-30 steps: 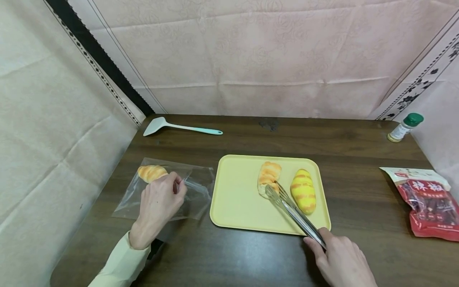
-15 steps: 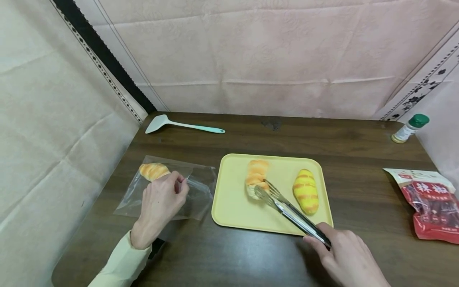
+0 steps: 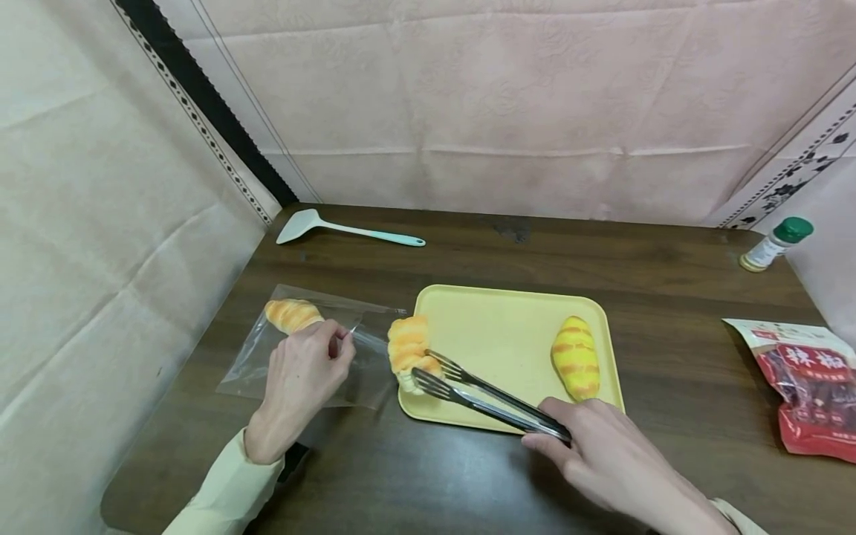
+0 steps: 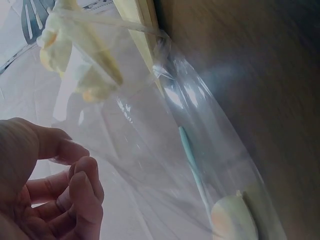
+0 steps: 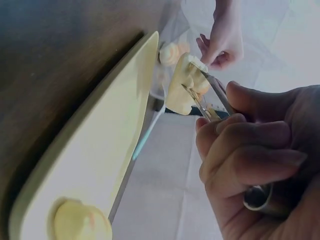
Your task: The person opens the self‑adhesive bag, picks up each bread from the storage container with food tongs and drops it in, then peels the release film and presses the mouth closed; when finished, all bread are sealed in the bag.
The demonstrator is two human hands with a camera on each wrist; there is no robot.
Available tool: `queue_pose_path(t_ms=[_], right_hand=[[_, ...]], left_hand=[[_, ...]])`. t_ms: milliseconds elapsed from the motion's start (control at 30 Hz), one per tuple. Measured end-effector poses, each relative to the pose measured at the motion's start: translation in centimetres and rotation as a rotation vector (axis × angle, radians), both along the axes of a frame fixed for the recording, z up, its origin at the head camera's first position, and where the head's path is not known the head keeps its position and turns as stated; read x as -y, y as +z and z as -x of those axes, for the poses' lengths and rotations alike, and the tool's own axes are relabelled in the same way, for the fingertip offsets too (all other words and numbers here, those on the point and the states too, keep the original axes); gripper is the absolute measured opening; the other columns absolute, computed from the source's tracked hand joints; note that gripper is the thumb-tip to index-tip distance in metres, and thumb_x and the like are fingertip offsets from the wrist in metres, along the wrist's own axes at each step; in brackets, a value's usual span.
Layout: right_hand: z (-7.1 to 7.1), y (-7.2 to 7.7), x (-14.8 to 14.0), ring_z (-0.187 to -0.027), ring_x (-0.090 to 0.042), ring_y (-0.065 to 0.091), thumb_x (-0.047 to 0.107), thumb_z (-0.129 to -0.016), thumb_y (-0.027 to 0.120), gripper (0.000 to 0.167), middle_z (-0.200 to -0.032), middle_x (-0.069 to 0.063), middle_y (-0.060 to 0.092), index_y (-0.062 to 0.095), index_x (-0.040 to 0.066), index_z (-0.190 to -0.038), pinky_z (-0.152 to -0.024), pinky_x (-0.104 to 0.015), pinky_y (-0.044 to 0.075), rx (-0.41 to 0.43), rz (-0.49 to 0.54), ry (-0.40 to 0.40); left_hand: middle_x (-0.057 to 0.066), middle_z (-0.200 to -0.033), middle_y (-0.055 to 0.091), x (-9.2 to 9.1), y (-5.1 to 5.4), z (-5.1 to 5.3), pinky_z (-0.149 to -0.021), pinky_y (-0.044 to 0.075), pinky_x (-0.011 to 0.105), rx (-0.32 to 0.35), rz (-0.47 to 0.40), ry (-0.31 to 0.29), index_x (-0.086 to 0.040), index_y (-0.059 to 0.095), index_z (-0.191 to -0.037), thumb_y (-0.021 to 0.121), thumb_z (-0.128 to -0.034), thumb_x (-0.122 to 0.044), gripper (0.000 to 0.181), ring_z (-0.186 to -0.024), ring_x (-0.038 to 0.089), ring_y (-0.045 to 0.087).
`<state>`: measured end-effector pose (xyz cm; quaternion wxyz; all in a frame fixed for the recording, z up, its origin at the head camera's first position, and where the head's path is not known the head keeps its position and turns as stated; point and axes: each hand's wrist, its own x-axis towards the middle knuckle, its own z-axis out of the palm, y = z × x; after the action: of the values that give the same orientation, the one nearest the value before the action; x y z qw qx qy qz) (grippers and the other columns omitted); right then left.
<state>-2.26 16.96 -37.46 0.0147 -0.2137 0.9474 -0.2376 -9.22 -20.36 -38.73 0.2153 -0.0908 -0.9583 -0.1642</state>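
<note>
Okay, so the bread roll point(image 3: 409, 346) in the tongs point(image 3: 491, 409) is golden on its ridged top, with darker baked bands and a creamy, paler near end. Clock-wise, with 12 at the far side of the table, it sits at the 9 o'clock edge of a yellow tray point(image 3: 495, 319), overlapping that rim in the head view, right by a clear bag point(image 3: 364, 364). The right hand point(image 3: 602, 446) grips the tongs, and the left hand point(image 3: 307, 360) pinches the bag's film between thumb and finger. Another roll point(image 3: 292, 315) lies in the bag, and a yellow striped bun point(image 3: 576, 358) is at the tray's 3 o'clock side. Surface is a dark wood-grain table point(image 3: 374, 475), with pale cloth point(image 3: 501, 111) hung around it, a mint spatula point(image 3: 361, 231) at 11, a green-capped bottle point(image 3: 774, 245) at 2 and a red packet point(image 3: 805, 379) at 3. The roll's long axis runs roughly 12 to 6, leaning slightly toward 11 and 5, while the tongs point toward 10.
</note>
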Motion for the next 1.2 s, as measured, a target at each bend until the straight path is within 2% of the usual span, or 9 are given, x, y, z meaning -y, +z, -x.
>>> queue_pose_path(t_ms=[200,400,500,667,800,967,1067,1200], right_hand=[[2.3,0.6,1.8,-0.057,0.004,0.036,0.04,-0.099,0.078,0.034,-0.061,0.019,0.034,0.055,0.028,-0.078,-0.054,-0.019,0.034,0.063,0.04,0.083],[4.9,1.0,3.7,-0.058,-0.001,0.044,0.039,-0.101,0.076,0.025,-0.062,0.014,0.046,0.066,0.023,-0.085,-0.054,-0.022,0.038,0.175,0.057,0.148],[5.9,1.0,4.7,-0.059,-0.004,0.047,0.038,-0.102,0.076,0.023,-0.063,0.012,0.049,0.07,0.019,-0.091,-0.056,-0.022,0.039,0.201,0.049,0.17],[7.2,0.4,6.5,-0.056,-0.004,0.042,0.033,-0.103,0.074,0.026,-0.063,0.01,0.043,0.064,0.017,-0.085,-0.055,-0.022,0.036,0.228,0.073,0.205],[7.9,-0.1,7.4,-0.054,-0.004,0.038,0.031,-0.104,0.073,0.03,-0.062,0.011,0.038,0.06,0.017,-0.081,-0.054,-0.021,0.033,0.24,0.092,0.232],[8.5,-0.3,7.3,-0.054,-0.006,0.039,0.03,-0.104,0.074,0.025,-0.062,0.009,0.042,0.064,0.016,-0.085,-0.056,-0.022,0.034,0.268,0.087,0.204],[8.7,-0.4,7.0,-0.054,-0.006,0.038,0.03,-0.103,0.075,0.026,-0.061,0.009,0.04,0.063,0.016,-0.085,-0.055,-0.022,0.032,0.244,0.06,0.21],[9.0,-0.4,6.9,-0.054,-0.004,0.034,0.032,-0.102,0.076,0.031,-0.062,0.012,0.034,0.058,0.017,-0.082,-0.053,-0.021,0.029,0.133,-0.004,0.289]], left_hand=[[0.009,-0.07,0.069,-0.1,-0.1,-0.2,-0.048,0.045,0.032,-0.007,0.005,-0.014,-0.002,0.077,-0.089,0.076,-0.093,-0.002,0.004,-0.052,0.014,0.05],[0.009,-0.075,0.072,-0.3,0.1,-0.3,-0.049,0.046,0.031,0.015,0.001,-0.019,-0.001,0.078,-0.092,0.076,-0.0955,-0.003,0.004,-0.055,0.014,0.052],[0.01,-0.079,0.074,-0.3,0.1,-0.4,-0.048,0.046,0.033,0.006,-0.007,-0.027,-0.001,0.079,-0.093,0.075,-0.0952,-0.001,0.004,-0.055,0.015,0.053],[0.012,-0.082,0.077,-0.2,0.0,-0.3,-0.048,0.05,0.037,-0.024,-0.004,-0.037,-0.001,0.079,-0.095,0.075,-0.0947,-0.001,0.003,-0.055,0.018,0.058],[0.014,-0.088,0.079,0.0,0.0,-0.4,-0.052,0.056,0.043,-0.036,-0.007,-0.028,0.0,0.078,-0.097,0.077,-0.0957,-0.002,0.003,-0.06,0.026,0.068],[0.016,-0.092,0.08,0.4,0.1,-0.6,-0.056,0.059,0.049,-0.061,-0.013,-0.029,0.001,0.079,-0.098,0.077,-0.0957,-0.001,0.003,-0.065,0.032,0.073],[0.017,-0.091,0.08,0.7,0.2,-0.6,-0.056,0.059,0.048,-0.08,-0.019,-0.039,0.001,0.078,-0.098,0.077,-0.0951,0.001,0.004,-0.064,0.031,0.072],[0.016,-0.09,0.078,0.9,0.3,-0.7,-0.055,0.058,0.047,-0.1,-0.009,-0.049,0.002,0.078,-0.099,0.077,-0.0949,0.001,0.004,-0.063,0.031,0.071]])
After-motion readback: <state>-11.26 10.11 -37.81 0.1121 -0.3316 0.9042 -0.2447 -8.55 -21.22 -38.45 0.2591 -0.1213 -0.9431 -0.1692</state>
